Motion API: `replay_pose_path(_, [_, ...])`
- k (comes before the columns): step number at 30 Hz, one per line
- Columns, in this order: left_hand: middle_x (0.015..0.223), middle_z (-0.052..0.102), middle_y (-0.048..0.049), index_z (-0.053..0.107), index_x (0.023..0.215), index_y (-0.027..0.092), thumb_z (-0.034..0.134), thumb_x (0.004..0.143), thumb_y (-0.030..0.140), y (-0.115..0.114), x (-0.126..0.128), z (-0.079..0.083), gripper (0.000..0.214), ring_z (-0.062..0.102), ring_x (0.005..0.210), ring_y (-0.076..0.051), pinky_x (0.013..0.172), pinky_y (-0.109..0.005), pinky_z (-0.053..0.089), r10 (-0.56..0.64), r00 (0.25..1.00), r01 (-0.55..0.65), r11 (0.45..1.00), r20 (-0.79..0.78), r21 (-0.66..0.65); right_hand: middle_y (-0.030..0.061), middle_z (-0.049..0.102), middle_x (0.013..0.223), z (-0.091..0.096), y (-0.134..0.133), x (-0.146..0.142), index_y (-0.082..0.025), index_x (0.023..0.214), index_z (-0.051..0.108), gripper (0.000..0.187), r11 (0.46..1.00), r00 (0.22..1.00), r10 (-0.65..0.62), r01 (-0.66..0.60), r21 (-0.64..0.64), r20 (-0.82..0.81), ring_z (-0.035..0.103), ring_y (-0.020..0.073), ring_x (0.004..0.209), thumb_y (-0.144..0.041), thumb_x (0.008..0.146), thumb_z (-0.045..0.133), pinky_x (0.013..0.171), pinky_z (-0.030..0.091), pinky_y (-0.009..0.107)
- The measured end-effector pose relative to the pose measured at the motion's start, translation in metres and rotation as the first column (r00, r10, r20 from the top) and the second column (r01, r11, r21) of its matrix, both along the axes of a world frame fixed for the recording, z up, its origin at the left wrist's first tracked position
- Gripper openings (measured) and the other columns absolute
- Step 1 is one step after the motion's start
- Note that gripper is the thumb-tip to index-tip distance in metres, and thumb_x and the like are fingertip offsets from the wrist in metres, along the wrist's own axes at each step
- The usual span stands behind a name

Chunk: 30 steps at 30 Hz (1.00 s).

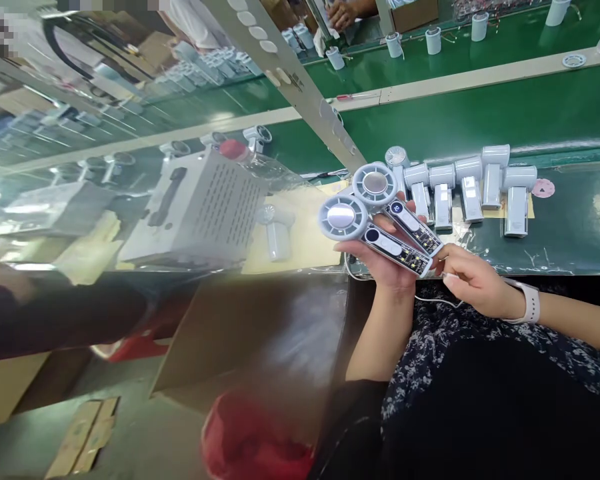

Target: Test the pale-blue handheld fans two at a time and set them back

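Two light-blue handheld fans lie side by side in my left hand (380, 261), which is closed around their handles from below. The nearer handheld fan (375, 233) has a round grille with a shiny disc and a clear handle showing a lit circuit board. Behind it, the second handheld fan (399, 203) has a small lit display on its handle. My right hand (473, 279) is at the bottom ends of the handles, its fingers bent and touching there. A white cable hangs below the hands; whether the right fingers pinch its plug is hidden.
Several more fans (473, 190) stand in a row on the green bench, right of my hands. A single fan (279, 240) and a grey-white box (195, 207) stand to the left. Fan heads with wires (433, 41) line the far belt, where another person's hand (343, 15) shows. A slanted metal post (300, 87) rises behind.
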<state>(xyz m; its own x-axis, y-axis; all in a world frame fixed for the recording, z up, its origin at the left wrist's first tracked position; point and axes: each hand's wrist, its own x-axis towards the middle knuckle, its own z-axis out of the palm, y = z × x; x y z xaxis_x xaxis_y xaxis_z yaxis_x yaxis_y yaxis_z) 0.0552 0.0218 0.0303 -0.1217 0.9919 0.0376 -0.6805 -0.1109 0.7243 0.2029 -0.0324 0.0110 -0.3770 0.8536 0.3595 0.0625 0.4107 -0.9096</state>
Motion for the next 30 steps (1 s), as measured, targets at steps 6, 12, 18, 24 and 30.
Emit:
replay_pose_path(6, [0.113,0.077,-0.0086,0.048,0.066,0.024,0.057,0.065,0.107,-0.006,-0.003,-0.001,0.083,0.075,0.112,-0.035,0.087,-0.048,0.067,-0.001,1.000,0.002,0.999,-0.018,0.032,-0.0004,0.061,0.063,0.002,0.001,0.001,-0.022,0.079,0.059,0.037,0.949,1.000,-0.021,0.016,-0.315,-0.012,0.060,0.0168,0.062,-0.042,0.110,0.056,0.066,0.049,0.030])
replay_pose_path(12, [0.106,0.077,-0.0072,0.047,0.063,0.025,0.054,0.065,0.108,-0.008,-0.007,-0.001,0.083,0.075,0.102,-0.032,0.082,-0.048,0.065,-0.018,0.999,0.019,1.000,-0.033,0.012,0.0028,0.070,0.068,0.007,0.005,0.007,-0.020,0.076,0.067,0.036,0.946,0.998,0.045,-0.032,-0.322,0.034,0.066,0.0172,0.065,-0.041,0.105,0.063,0.066,0.050,0.030])
replay_pose_path(18, [0.105,0.075,-0.0095,0.051,0.060,0.026,0.049,0.061,0.112,-0.010,-0.001,-0.002,0.086,0.072,0.110,-0.036,0.082,-0.049,0.065,0.050,0.993,-0.045,0.998,-0.110,0.044,-0.0048,0.055,0.051,-0.001,-0.009,-0.006,-0.023,0.078,0.056,0.053,0.858,0.969,-0.120,-0.007,-0.514,-0.214,0.059,0.0151,0.049,-0.070,0.100,0.064,0.055,0.050,0.029])
replay_pose_path(24, [0.107,0.076,-0.0111,0.048,0.059,0.026,0.049,0.057,0.113,-0.014,0.011,0.004,0.088,0.068,0.126,-0.041,0.081,-0.051,0.068,0.140,0.973,-0.129,0.989,-0.185,0.071,-0.0074,0.050,0.049,-0.009,-0.011,-0.009,-0.024,0.078,0.050,0.057,0.823,0.955,-0.135,-0.042,-0.567,-0.266,0.056,0.0140,0.045,-0.075,0.098,0.065,0.051,0.047,0.027])
replay_pose_path(30, [0.111,0.076,-0.0101,0.050,0.064,0.026,0.050,0.055,0.114,-0.010,0.003,0.001,0.088,0.069,0.129,-0.041,0.092,-0.055,0.067,0.014,0.984,-0.015,1.000,-0.179,-0.008,0.0013,0.063,0.069,-0.004,-0.003,0.001,-0.023,0.080,0.054,0.052,0.919,0.998,-0.045,0.022,-0.394,-0.048,0.063,0.0180,0.065,-0.067,0.108,0.051,0.068,0.054,0.034])
